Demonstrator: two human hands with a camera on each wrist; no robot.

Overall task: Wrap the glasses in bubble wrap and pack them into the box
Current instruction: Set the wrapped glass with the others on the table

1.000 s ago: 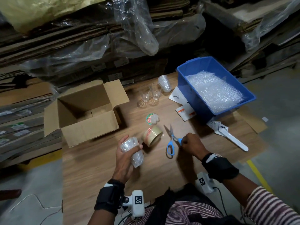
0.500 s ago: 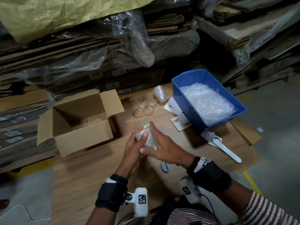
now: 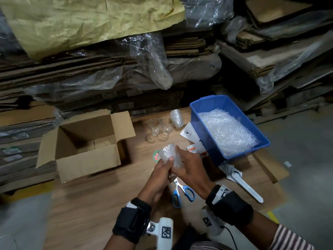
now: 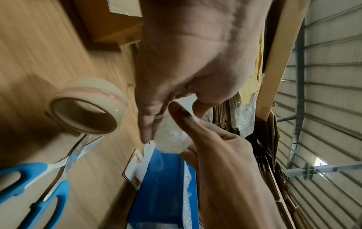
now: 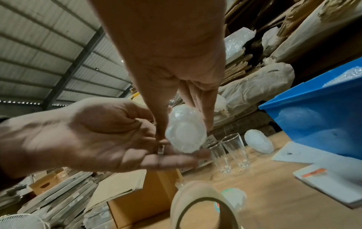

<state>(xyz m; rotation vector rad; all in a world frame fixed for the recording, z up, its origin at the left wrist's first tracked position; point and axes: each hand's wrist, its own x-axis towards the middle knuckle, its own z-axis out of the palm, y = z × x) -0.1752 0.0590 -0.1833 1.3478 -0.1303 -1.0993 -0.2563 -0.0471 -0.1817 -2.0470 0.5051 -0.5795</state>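
A glass wrapped in bubble wrap (image 3: 166, 151) is held above the wooden table between both hands. My left hand (image 3: 166, 162) grips it from the left and underneath, thumb and fingers on the wrap (image 4: 172, 141). My right hand (image 3: 180, 156) pinches its other side with the fingertips (image 5: 186, 122). The open cardboard box (image 3: 86, 147) stands to the left with nothing seen inside. Two bare glasses (image 3: 154, 128) (image 3: 166, 127) stand upright at the back of the table. Another wrapped glass (image 3: 177, 118) lies beside them.
A blue bin (image 3: 205, 101) full of bubble wrap sits at the right. Blue-handled scissors (image 3: 180, 193) lie under my hands, next to a tape roll (image 4: 86, 106). A white plastic knife (image 3: 246, 188) and cards (image 3: 188, 132) lie by the bin. Stacked flat cardboard rises behind the table.
My right hand left the scissors on the table and came over to the wrapped glass. Both hands now hold it, farther forward and higher than before.
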